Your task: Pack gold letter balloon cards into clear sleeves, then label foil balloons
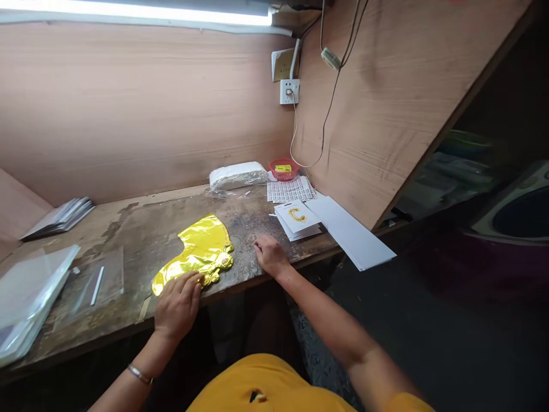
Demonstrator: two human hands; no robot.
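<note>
The gold foil balloon (198, 249) lies flat on the worktable (132, 229), beyond the fingers of the left hand (178, 303), which touch its near edge; pinch not determinable. Long axis: near-left to far-right; concave side faces far-left. Right hand (270, 255): clenched, apart.

1 white tube light (137, 12) glared overexposed at the top, brightening the back wall (141, 114). Hard highlights broke across the gold foil (203, 243). Below the table (141, 223) and at far right, deep shadow swallowed detail, soft and murky; wide-angle distortion stretched the edges.
</note>
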